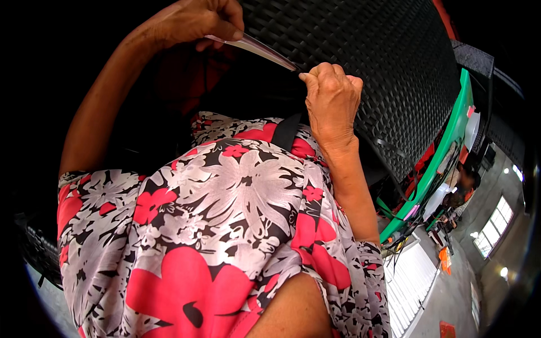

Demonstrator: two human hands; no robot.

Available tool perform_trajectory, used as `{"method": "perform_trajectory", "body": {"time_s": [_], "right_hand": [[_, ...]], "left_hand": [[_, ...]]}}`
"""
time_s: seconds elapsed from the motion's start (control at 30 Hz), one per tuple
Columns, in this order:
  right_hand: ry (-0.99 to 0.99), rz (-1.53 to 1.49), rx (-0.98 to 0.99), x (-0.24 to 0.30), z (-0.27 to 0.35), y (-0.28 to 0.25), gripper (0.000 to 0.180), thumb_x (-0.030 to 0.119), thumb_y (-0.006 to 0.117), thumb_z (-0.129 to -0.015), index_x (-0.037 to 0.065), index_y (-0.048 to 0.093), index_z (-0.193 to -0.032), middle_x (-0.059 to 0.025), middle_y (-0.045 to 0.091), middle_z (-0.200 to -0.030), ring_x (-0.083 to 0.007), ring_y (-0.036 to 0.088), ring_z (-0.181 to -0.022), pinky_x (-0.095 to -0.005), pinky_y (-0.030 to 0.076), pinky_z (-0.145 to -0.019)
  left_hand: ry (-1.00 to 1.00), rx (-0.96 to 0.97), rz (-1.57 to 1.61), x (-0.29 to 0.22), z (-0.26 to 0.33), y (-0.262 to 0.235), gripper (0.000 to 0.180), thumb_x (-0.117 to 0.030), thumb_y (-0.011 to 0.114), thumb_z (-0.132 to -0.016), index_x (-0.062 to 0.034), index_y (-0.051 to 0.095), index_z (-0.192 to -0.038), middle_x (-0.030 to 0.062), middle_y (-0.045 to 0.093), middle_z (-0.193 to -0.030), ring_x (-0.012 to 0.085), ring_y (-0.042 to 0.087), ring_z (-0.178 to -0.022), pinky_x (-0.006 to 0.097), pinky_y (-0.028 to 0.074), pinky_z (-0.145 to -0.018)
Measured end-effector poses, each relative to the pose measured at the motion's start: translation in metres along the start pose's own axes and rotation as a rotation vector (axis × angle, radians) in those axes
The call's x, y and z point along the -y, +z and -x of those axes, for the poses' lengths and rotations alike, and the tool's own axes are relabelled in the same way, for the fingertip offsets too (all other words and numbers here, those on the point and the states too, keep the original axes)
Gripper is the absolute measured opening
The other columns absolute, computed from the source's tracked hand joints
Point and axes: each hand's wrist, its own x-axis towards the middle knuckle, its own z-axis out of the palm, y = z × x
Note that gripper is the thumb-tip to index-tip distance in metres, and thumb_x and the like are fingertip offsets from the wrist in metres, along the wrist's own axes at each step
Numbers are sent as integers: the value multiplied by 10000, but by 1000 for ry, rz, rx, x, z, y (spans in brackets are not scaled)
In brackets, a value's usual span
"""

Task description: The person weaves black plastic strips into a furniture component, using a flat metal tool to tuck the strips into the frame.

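Both hands are pinched shut on a flat pale strip [256, 48], left hand [197, 19] at its upper-left end, right hand [332, 101] at the lower-right end, so it runs diagonally across the black woven panel [383, 73].

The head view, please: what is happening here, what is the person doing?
A person in a floral dress is working at a black woven panel. The left hand pinches one end of a thin flat strip, and the right hand grips it near its other end, where it meets the weave. The strip runs taut between both hands. Whether it is being pushed in or pulled out cannot be told. A green bench stands at the right.
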Motion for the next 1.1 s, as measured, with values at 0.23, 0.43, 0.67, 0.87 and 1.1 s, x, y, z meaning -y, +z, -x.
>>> {"method": "perform_trajectory", "body": {"time_s": [0.23, 0.43, 0.67, 0.87, 1.1], "right_hand": [[-74, -168, -3, -6, -8, -7, 150, 111, 695, -767, 43, 596, -676, -50, 571, -630, -229, 568, -674, -370, 390, -768], [-81, -138, -178, -3, 1, -12, 103, 101, 700, -742, 33, 623, -753, -76, 578, -871, -238, 546, -834, -370, 381, -815], [33, -120, -79, -7, 4, 2, 103, 74, 654, -750, 39, 584, -818, -70, 509, -946, -252, 468, -952, -404, 318, -859], [44, -146, -124, -5, 4, 13, 102, 65, 640, -757, 50, 561, -820, -69, 495, -946, -257, 451, -961, -402, 308, -852], [-41, -66, -167, 2, 1, 10, 166, 113, 696, -723, 91, 586, -844, -36, 505, -946, -228, 451, -961, -409, 292, -876]], "left_hand": [[-9, -63, -9, 1, -3, 0, 62, -30, 667, -754, 27, 690, -746, 57, 611, -582, 88, 487, -425, 213, 369, -407], [16, -29, 13, 4, -3, -2, 72, -39, 665, -758, 29, 684, -741, 59, 609, -582, 90, 487, -426, 216, 373, -407], [9, -41, 12, 6, -1, -1, 81, -44, 664, -766, 33, 679, -747, 61, 603, -579, 92, 487, -427, 219, 376, -405], [-13, -58, 2, 4, -5, 1, 72, -32, 657, -758, 33, 676, -734, 61, 601, -570, 89, 475, -414, 219, 363, -400], [-10, -81, 19, 3, 4, 2, 71, -31, 655, -757, 29, 673, -723, 60, 598, -569, 91, 469, -413, 222, 363, -401]]}}
